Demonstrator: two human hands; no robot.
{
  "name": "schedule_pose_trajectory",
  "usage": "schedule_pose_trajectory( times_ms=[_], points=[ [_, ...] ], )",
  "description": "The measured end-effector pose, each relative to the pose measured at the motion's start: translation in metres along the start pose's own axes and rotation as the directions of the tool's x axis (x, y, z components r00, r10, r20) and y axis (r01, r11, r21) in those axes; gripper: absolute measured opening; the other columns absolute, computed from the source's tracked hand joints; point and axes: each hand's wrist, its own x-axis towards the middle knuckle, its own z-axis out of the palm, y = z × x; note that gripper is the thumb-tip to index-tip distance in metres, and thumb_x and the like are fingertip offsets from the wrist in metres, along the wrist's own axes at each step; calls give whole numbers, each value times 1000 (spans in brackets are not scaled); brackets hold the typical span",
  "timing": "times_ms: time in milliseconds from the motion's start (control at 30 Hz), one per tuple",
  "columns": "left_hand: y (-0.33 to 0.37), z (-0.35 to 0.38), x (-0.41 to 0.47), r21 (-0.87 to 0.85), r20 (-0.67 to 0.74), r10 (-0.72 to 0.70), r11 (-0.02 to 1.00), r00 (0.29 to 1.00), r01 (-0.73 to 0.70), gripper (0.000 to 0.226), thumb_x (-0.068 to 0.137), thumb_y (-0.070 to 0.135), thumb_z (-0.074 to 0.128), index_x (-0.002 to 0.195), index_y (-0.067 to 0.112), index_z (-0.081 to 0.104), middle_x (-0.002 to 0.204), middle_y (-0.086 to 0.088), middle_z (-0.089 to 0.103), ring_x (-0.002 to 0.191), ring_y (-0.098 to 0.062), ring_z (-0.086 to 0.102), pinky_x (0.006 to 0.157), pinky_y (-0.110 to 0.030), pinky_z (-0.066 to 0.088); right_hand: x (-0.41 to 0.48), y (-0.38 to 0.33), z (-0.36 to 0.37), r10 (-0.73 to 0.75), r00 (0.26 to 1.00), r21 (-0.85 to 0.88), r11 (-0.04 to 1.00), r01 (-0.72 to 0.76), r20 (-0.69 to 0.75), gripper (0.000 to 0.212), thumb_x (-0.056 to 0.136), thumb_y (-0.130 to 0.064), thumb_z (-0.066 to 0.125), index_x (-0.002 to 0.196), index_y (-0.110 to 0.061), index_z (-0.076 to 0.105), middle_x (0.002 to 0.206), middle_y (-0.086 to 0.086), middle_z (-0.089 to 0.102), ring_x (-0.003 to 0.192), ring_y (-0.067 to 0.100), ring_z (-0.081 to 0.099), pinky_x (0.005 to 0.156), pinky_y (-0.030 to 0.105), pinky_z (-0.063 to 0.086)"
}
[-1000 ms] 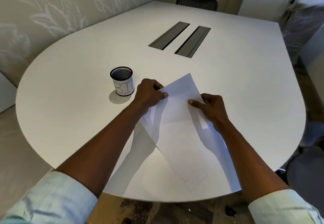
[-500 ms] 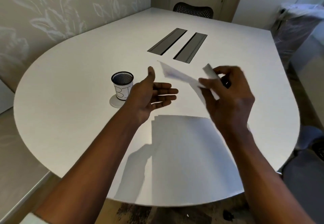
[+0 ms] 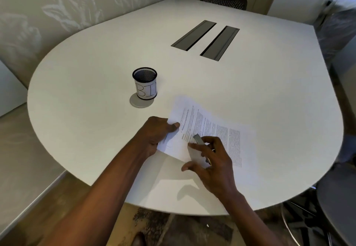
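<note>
Paper, printed side up, lay on the desk near its 6 o'clock edge, at about 5 o'clock from the mesh cup. The left hand pinched the sheet's 9 o'clock edge, thumb on top. The right hand hovered over the lower part with its fingers curled round what looked like a pen, forefinger and thumb spread. The step seemed to be settling the page for marking or writing. Next, the left hand would need to pin the sheet flat while the right brought the tip down onto the text. Counted: one desk, two slots at 12 o'clock, one sheet as far as could be told, one cup, two hands, one pen.
</note>
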Motion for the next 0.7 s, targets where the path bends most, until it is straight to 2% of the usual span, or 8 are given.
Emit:
schedule_pose_trajectory(
  times_ms=[100,200,300,367,400,467,567,700],
  points=[
    [-6,4,1,104,6,40,994,999,-41,35,103,13,67,124,-15,69,131,-32,70,124,-47,66,116,-57,48,0,3,3,35,999,114,993,-33,-11,40,94,-47,74,127,-26,75,123,-2,60,106,7,64,76,29,59],
    [-9,9,-1,132,53,62,989,997,-69,38,106,16,63,129,-14,65,133,-34,68,127,-50,64,114,-58,50,4,3,3,49,998,181,983,-42,-35,35,100,-25,74,135,-24,72,113,-4,65,103,8,66,80,29,57],
    [-11,13,-2,151,54,70,986,996,-78,41,105,18,65,128,-15,65,132,-36,67,118,-46,68,113,-56,52,7,3,4,159,987,277,950,-144,-33,43,96,-23,79,137,-29,68,110,-17,71,95,8,70,77,12,52],
    [-13,17,0,150,26,83,985,996,-86,39,103,18,68,124,-14,69,129,-33,70,117,-44,69,107,-46,54,9,4,4,233,972,323,923,-209,-35,40,94,-27,82,131,-33,71,109,-19,73,94,9,71,76,11,50],
    [-14,18,0,141,9,84,986,996,-85,36,102,18,71,120,-14,71,125,-30,73,110,-42,70,97,-38,53,10,6,4,245,969,327,919,-219,-41,35,93,-27,83,126,-34,74,110,-19,75,95,9,72,76,12,51],
    [-16,20,-2,127,-17,77,989,997,-74,31,98,17,75,103,-13,75,105,-25,75,90,-33,67,82,-36,47,13,9,3,249,968,331,917,-222,-40,27,92,-26,84,118,-34,78,109,-18,77,100,9,74,79,16,54],
    [-21,21,-1,127,-56,70,990,996,-62,33,94,16,80,68,1,67,75,-12,66,68,-25,62,69,-29,45,16,11,0,215,977,354,914,-197,-12,23,92,-24,84,115,-29,79,108,-16,78,102,10,74,81,17,56],
    [-23,23,-4,135,-91,87,988,992,-74,27,90,16,84,65,18,72,68,4,74,62,-15,71,64,-24,54,18,15,-1,164,986,329,932,-150,-15,22,91,-16,85,112,-19,80,107,-10,75,101,13,73,80,21,56]
  ],
)
